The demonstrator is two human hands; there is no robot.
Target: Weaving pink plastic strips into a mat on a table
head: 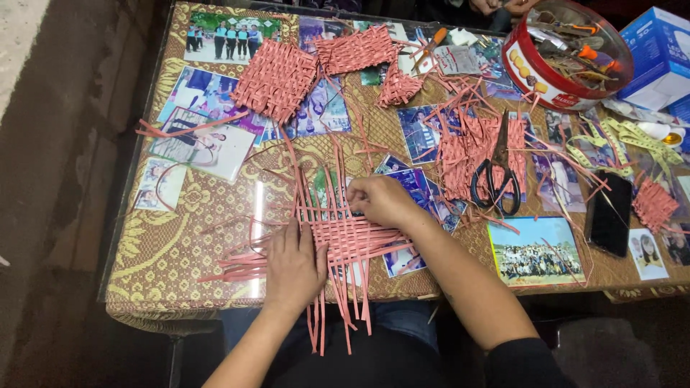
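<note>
A partly woven mat [348, 237] of pink paper strips is pressed flat near the table [180, 280] front edge by the open left hand [295, 266]; a strip is pinched by the right hand [381, 201]. Beyond it, finished mats [277, 79] are laid; long ends are left unwoven

This looks like a home craft corner: a glass-topped bench [180, 237] with family photographs [535, 250] pressed over a gold patterned cloth [154, 259], strewn with pink paper strips [467, 144], woven mats [277, 77], scissors [497, 176], a red biscuit tin of tools [557, 54] and a phone [609, 213].
</note>
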